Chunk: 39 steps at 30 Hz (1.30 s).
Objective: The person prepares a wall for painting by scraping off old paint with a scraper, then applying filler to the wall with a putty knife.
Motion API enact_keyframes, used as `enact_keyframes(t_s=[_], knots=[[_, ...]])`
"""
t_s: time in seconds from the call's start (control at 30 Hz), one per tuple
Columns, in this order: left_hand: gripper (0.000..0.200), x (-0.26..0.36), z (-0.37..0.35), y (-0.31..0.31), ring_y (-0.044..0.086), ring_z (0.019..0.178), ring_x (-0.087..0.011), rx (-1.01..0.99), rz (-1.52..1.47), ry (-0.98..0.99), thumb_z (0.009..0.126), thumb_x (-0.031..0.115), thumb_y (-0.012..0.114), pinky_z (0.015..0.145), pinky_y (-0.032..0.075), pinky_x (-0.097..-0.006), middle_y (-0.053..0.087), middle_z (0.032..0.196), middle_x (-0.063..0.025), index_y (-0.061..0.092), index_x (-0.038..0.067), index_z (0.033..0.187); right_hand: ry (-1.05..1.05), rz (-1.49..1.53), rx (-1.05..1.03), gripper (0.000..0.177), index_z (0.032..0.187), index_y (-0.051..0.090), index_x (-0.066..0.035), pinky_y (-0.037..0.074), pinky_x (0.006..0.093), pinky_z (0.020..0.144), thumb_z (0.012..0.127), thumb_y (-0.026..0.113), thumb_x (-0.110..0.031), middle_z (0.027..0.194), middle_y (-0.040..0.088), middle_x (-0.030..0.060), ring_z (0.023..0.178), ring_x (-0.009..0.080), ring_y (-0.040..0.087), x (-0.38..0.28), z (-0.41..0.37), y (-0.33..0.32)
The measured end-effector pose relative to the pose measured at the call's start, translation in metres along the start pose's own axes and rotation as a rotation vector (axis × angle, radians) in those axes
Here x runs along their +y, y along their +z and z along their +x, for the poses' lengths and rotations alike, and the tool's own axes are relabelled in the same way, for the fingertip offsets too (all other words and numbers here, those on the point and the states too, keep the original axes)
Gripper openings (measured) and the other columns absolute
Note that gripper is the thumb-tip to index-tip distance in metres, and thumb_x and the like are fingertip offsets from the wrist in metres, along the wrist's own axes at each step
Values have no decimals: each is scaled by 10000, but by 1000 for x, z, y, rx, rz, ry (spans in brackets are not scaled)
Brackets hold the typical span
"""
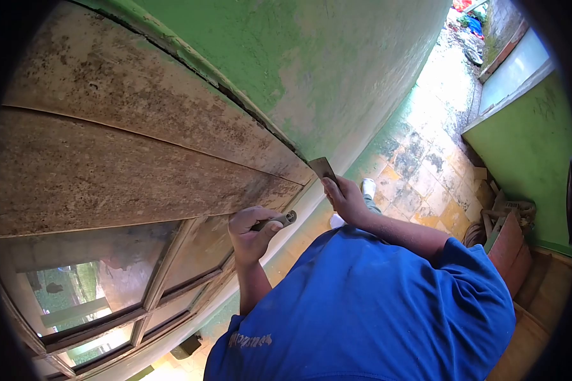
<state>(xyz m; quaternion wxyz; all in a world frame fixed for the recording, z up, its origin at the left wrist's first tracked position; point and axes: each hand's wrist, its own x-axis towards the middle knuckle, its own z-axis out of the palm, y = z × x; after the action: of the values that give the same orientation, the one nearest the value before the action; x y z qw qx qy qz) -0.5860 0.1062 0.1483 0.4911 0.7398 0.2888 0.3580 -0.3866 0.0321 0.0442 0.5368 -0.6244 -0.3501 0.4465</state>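
Note:
My right hand (348, 203) is closed around a flat-bladed scraper (323, 167). Its blade points up, overlapping the seam where the brown wooden panel (127, 171) meets the green wall (337, 76). Lower and to the left, my left hand (250, 236) is wrapped around a short dark tube-like piece (287, 219) with a round, hollow-looking end. That hand is close in front of the wood, near the glazed part of the frame (171, 260). The wood is stained and specked, and paint on the wall is worn in patches.
Worn tiles (419, 171) cover the floor, running toward a bright passage at the upper right. A reddish box (510, 244) and piled items stand at the right beside another green wall (527, 140). Glass panes (76, 292) fill the lower left.

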Motion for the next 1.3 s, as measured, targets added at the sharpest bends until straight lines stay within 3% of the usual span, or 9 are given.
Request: enact_keyframes(t_s=[0.07,0.17,0.37,0.47,0.57,0.63,0.93,1.07,1.3], knots=[[252,1,1,0,553,575,-113,4,-8,3,704,207,765,522,394,-221,630,659,-69,668,-16,768,5,-13,2,335,802,520,5,365,302,494,942,466,-295,556,425,41,525,110,421,-4,6,1],[249,1,1,1,561,579,-118,-2,-15,5,705,205,764,524,400,-223,633,662,-72,668,-16,766,-189,51,47,332,750,477,-43,343,240,440,958,449,-300,572,410,-23,483,56,395,-13,17,4],[251,1,1,1,562,586,-112,-8,-14,18,709,210,764,527,401,-222,636,668,-68,670,-15,770,-40,-33,23,361,780,508,6,356,292,482,945,462,-311,544,397,30,520,97,399,-7,1,-5],[252,1,2,-1,559,589,-106,-5,-13,20,712,211,764,525,397,-220,635,669,-62,671,-15,773,13,25,-9,388,751,489,-6,349,281,478,943,466,-342,548,403,10,517,89,398,-2,9,-3],[249,2,0,0,554,587,-102,-9,-18,6,713,208,766,520,391,-217,633,667,-58,671,-14,773,-83,104,5,371,725,459,-55,358,233,423,957,443,-344,533,398,-18,444,62,393,-13,17,-1],[247,2,0,0,552,585,-101,-5,-20,9,713,206,766,518,388,-216,631,664,-57,671,-14,772,63,291,-125,420,691,446,-63,363,237,407,958,420,-387,517,402,-13,422,69,400,-24,12,-6],[245,0,0,1,530,570,-99,6,-22,12,709,203,768,509,374,-221,618,652,-50,670,-15,766,118,155,-233,534,607,444,-74,389,256,389,929,410,-498,487,387,-23,399,84,410,-24,27,-19],[248,0,2,0,535,580,-99,-12,-28,3,709,205,765,514,375,-219,619,653,-53,669,-15,769,87,191,-243,554,590,434,-76,386,261,374,925,405,-515,468,377,-21,378,90,406,-29,33,-18],[243,-2,-1,-1,543,590,-97,-5,-33,-18,703,192,770,525,386,-216,621,663,-50,668,-15,779,219,162,-226,554,579,424,-77,390,262,375,919,422,-515,479,393,-15,383,90,410,-13,13,-26]])
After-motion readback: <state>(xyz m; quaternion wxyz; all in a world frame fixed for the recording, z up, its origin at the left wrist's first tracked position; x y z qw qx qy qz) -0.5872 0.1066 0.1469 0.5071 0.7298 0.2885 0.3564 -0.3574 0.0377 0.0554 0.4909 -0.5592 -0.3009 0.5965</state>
